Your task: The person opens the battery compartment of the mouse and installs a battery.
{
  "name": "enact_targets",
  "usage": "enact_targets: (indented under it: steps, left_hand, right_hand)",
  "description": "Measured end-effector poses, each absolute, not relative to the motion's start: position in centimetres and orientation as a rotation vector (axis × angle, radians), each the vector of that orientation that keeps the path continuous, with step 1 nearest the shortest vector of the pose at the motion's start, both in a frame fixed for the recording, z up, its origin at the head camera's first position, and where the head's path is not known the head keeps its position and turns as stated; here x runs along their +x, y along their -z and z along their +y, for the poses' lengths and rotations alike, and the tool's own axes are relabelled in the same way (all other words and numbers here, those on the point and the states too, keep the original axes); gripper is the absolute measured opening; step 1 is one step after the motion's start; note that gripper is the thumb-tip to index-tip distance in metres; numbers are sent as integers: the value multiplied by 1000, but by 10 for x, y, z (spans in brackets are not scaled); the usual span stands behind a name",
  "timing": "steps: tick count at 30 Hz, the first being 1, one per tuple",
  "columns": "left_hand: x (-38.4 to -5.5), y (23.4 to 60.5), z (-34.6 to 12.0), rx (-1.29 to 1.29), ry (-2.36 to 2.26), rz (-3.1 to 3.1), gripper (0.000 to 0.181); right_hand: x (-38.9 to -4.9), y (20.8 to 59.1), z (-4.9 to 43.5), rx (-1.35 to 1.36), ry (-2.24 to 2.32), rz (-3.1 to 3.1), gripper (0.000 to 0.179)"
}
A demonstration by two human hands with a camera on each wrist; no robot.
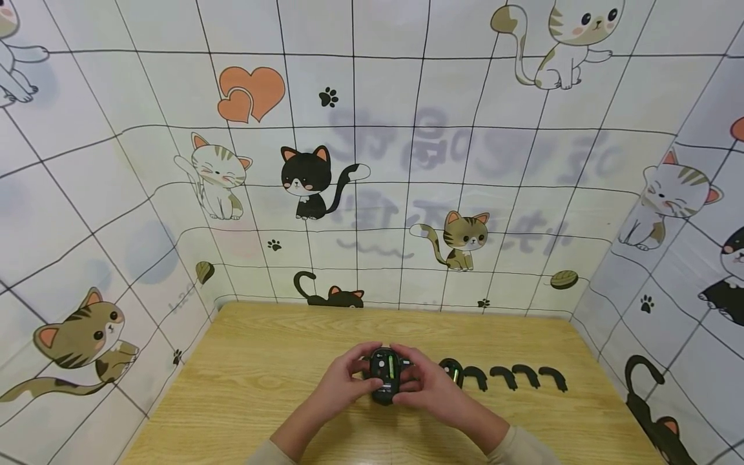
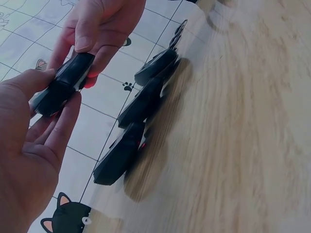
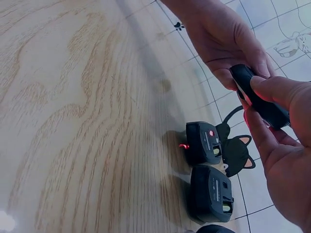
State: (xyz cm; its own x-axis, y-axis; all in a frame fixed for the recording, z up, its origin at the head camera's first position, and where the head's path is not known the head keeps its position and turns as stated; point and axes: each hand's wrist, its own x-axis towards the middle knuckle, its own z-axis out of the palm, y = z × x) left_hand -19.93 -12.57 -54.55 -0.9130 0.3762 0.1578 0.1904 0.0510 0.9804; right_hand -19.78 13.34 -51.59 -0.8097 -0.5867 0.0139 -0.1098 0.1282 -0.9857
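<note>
My left hand [image 1: 343, 384] and right hand [image 1: 433, 391] grip a black computer mouse [image 1: 380, 371] between them, over the table. Its underside faces up, with an open slot holding a yellow-green battery [image 1: 391, 367]. The left thumb lies on the lower part of that underside; the right fingers hold the opposite edge. From the side, both wrist views show the held mouse [image 2: 63, 87] pinched by thumbs and fingers. Past the right hand lies another upturned mouse [image 1: 451, 369] with a battery in it, partly covered by that hand.
Several curved black covers [image 1: 526, 374] lie in a row at the right. Three more mice stand along the table in the left wrist view, the nearest mouse [image 2: 119, 153] giving a red glow. A cat-print cloth [image 1: 383, 168] walls the wooden table [image 1: 279, 342] on three sides.
</note>
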Motion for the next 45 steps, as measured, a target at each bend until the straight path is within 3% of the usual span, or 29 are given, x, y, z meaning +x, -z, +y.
enact_targets:
  steps: [14, 45]
  left_hand:
    - [-199, 542, -149, 596, -1816, 2023, 103]
    - [-209, 555, -189, 893, -1219, 2833, 100]
  right_hand:
    - [-203, 523, 122, -675, 1704, 2068, 92]
    - [-227, 528, 82, -936, 1309, 2432, 96]
